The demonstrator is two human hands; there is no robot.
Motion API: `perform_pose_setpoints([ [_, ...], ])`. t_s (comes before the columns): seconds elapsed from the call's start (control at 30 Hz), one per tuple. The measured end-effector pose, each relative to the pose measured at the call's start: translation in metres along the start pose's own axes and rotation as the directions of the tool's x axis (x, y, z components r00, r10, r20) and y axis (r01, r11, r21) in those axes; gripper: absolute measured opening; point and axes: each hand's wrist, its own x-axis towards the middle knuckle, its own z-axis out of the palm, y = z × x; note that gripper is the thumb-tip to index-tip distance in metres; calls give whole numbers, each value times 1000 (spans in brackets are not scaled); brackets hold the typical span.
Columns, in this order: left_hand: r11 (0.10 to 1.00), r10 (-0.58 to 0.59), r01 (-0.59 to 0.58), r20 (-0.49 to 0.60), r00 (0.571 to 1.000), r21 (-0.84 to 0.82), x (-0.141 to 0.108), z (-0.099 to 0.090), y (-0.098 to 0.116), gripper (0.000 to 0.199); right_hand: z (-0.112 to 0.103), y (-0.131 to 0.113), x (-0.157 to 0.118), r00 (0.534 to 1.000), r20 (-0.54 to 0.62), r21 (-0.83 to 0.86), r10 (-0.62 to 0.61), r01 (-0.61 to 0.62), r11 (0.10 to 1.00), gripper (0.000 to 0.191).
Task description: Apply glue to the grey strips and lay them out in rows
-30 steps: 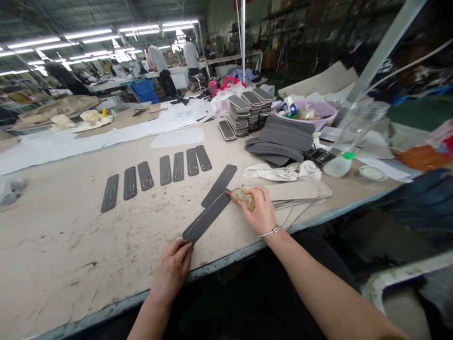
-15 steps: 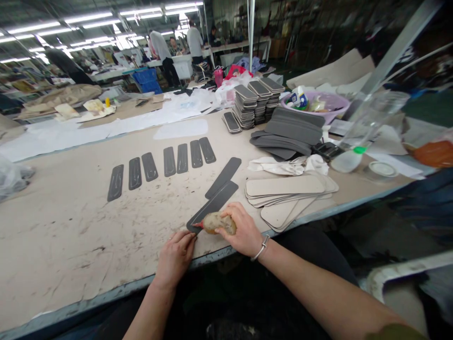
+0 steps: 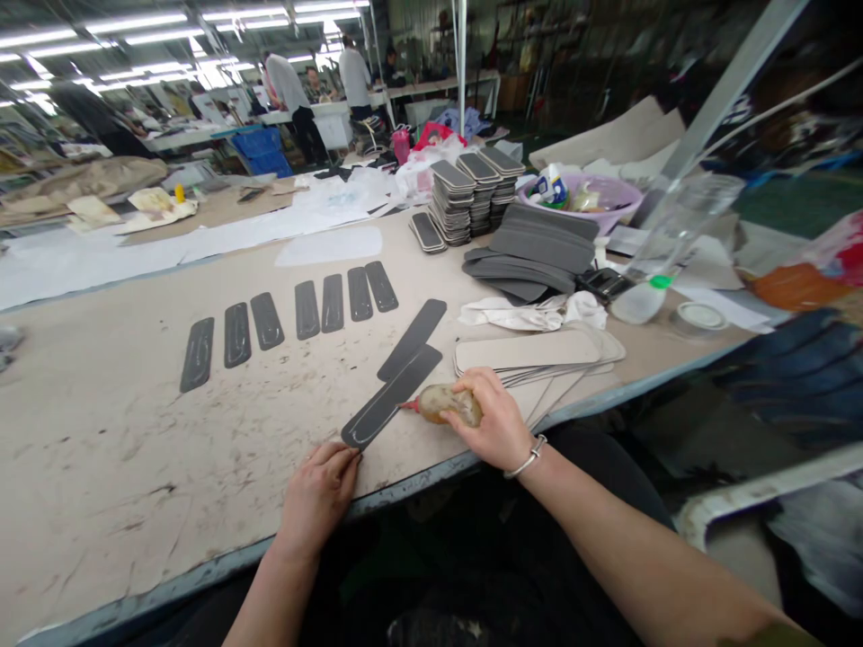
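Dark grey and flat, a round-ended strip (image 3: 391, 395), seemingly light, flexible and best gripped by its edges, lies mid-frame, its lower-left end pinched by the left hand (image 3: 316, 494) while the right hand (image 3: 497, 422) curls round a tan, red-tipped squeeze bottle (image 3: 446, 405), likely soft.

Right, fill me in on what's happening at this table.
A person's right hand holds a small bottle, its red tip at the edge of a dark strip bearing a pale line. The left hand touches the strip's near end. That strip overlaps a second one. Seven shorter dark pieces lie farther left.
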Motion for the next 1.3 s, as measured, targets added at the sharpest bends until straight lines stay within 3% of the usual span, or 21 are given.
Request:
perform_pose_setpoints([
  [0.17,1000,22,-22,-20,1000,1,0,0,0,25,-12,22,11,986,-158,-132,59,-80,988,34],
  [0.3,1000,21,-20,-45,999,16,0,1,0,26,-7,19,12,977,-210,-68,49,-64,996,35],
  [0.5,1000,30,-30,-20,999,-4,1,1,-2,26,18,-12,0,999,-7,148,-33,34,988,36],
  [0.63,1000,16,-16,-15,1000,-5,2,0,-3,24,21,-9,1,998,52,107,-22,16,994,35],
  [0.8,1000,-4,4,16,1000,-5,5,0,-4,23,6,17,11,990,-131,-53,41,-49,997,35],
  [1.03,1000,-29,29,46,999,-7,7,-2,-5,23,-8,31,23,936,-342,-92,82,-120,989,33],
  [1.3,1000,-23,23,19,1000,-4,7,0,-6,25,3,26,23,972,-217,-61,92,-107,992,33],
])
